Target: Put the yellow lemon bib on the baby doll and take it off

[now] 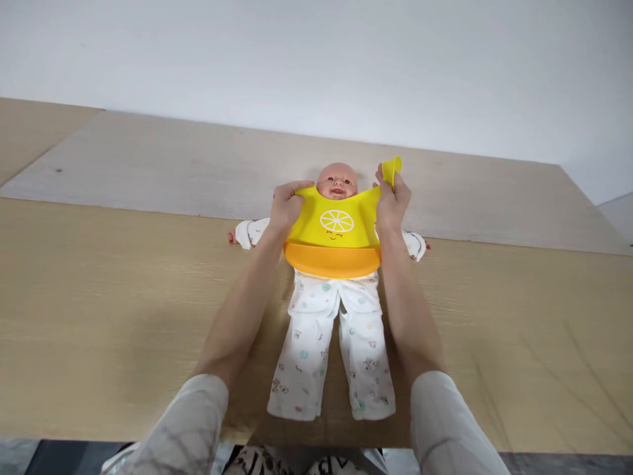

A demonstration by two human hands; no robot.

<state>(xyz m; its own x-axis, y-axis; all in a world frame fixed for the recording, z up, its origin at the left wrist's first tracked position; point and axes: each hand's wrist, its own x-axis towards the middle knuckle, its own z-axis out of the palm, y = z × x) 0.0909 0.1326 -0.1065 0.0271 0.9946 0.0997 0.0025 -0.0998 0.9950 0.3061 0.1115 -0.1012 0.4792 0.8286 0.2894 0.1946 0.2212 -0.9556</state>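
Observation:
A baby doll (337, 177) lies on its back, head away from me, its arms spread to both sides. It wears a white printed outfit (304, 343) with long trousers. Over its chest is a yellow bib (311, 227) with a white citrus slice, a smiling face and an orange catch pocket (332, 261) along the bottom. My left hand (287, 203) pinches the bib's upper left corner beside the doll's head. On the other side my right hand (393, 201) is closed on the upper right strap, whose yellow end curls up above the fingers. The back of the doll's neck is hidden.
The doll rests on a light wooden table (123, 284), with a greyer board strip (208, 165) along the back. Behind it rises a pale wall (316, 66). The table's front edge runs close to my body.

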